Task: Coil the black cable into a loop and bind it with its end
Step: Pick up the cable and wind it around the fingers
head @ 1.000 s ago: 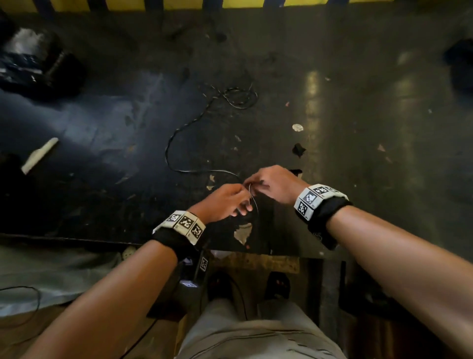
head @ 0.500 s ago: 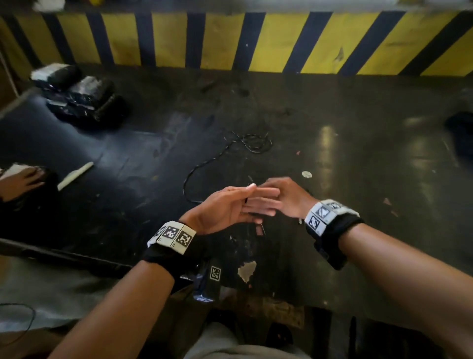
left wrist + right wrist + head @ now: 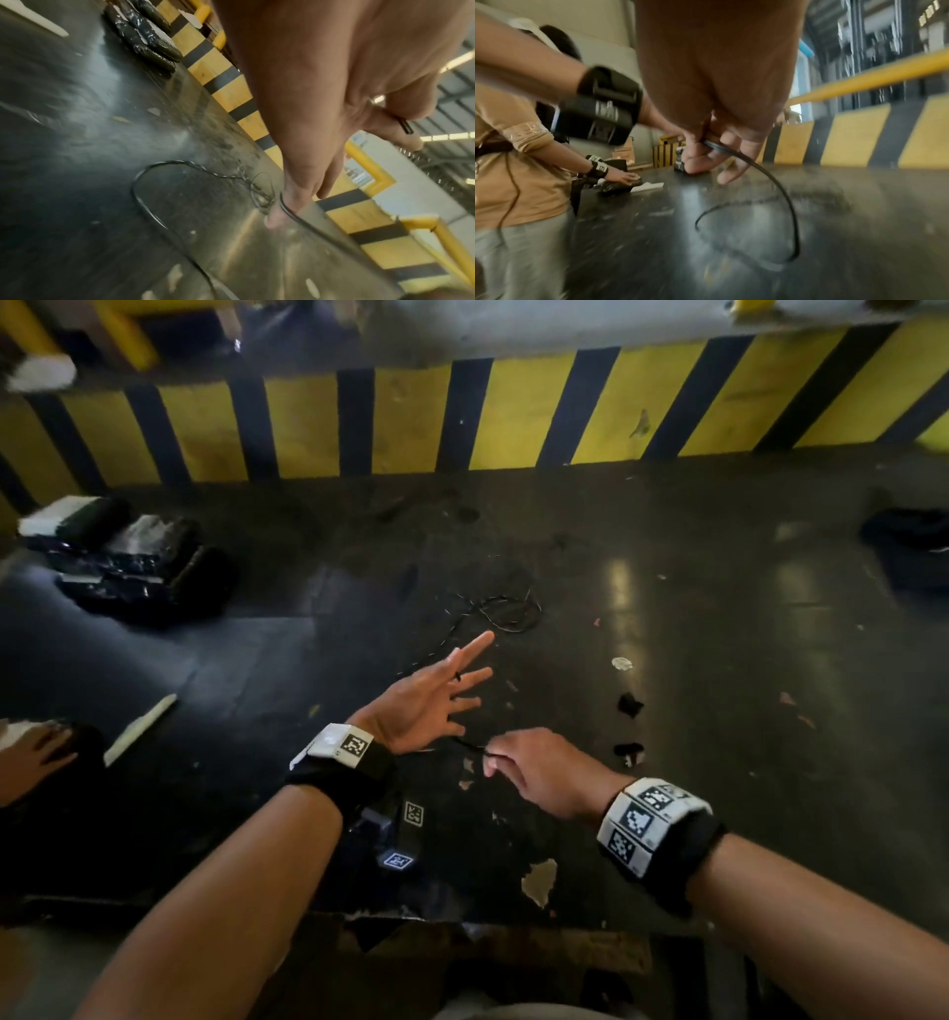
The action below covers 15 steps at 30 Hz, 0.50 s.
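The thin black cable (image 3: 508,611) lies in a loose tangle on the dark table (image 3: 719,711), with one strand running back to my hands. My left hand (image 3: 441,701) is held out with its fingers spread. A short cable end (image 3: 457,676) pokes out between two of them. In the left wrist view that end (image 3: 405,126) is pinched near the thumb, and the cable (image 3: 285,205) crosses the little-finger edge. My right hand (image 3: 534,762) is just behind and to the right. It pinches the cable (image 3: 712,145), which curves down to the table (image 3: 790,213).
Black wrapped bundles (image 3: 128,557) sit at the back left, with a white strip (image 3: 141,726) nearer. Another person's hand (image 3: 36,752) rests at the left edge. A yellow-and-black striped barrier (image 3: 513,413) backs the table. A dark object (image 3: 914,546) lies far right.
The hands, touching before, have parted. My left hand spread its fingers and reached forward, while my right hand drew back toward me with the cable. The head view tilted up.
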Available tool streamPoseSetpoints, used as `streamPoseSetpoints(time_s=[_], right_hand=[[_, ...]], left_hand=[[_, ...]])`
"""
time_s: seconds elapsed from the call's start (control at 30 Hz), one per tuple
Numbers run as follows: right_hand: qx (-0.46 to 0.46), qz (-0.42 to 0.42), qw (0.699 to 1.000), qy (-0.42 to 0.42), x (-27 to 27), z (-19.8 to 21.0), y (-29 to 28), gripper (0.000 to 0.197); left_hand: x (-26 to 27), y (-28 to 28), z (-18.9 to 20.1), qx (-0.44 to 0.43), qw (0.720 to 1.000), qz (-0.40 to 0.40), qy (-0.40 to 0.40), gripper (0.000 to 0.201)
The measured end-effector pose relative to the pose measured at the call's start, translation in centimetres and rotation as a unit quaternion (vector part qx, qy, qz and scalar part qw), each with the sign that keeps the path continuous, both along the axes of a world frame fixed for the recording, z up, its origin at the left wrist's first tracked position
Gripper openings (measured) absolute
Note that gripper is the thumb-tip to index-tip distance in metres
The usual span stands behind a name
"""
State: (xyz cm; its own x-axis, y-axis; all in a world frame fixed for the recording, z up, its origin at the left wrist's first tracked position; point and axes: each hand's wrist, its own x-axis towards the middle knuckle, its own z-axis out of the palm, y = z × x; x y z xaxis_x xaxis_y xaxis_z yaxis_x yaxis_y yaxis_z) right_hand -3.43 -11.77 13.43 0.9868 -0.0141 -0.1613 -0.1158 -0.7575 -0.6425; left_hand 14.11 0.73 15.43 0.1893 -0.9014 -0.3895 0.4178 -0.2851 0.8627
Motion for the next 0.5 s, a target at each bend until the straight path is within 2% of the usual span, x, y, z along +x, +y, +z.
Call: streamPoseSetpoints(time_s=[0.13, 0.3, 0.5], right_hand=[[-0.089, 0.003, 0.996, 0.023, 1.9, 5.5, -1.3, 0.027], [-0.181, -0.005, 0.983, -0.005, 4.8, 11.5, -2.3, 0.018], [-0.125, -0.049, 0.990, -0.053, 8.9, 12.4, -4.8, 0.007]], left_hand=[[-0.1, 0.9, -1.0, 0.037, 0.999, -0.037, -0.004, 0.046], [-0.6, 1.4, -1.4, 0.075, 0.997, -0.031, 0.002, 0.046], [-0.7, 1.6, -0.6, 0.043, 0.995, -0.080, 0.041, 0.049]])
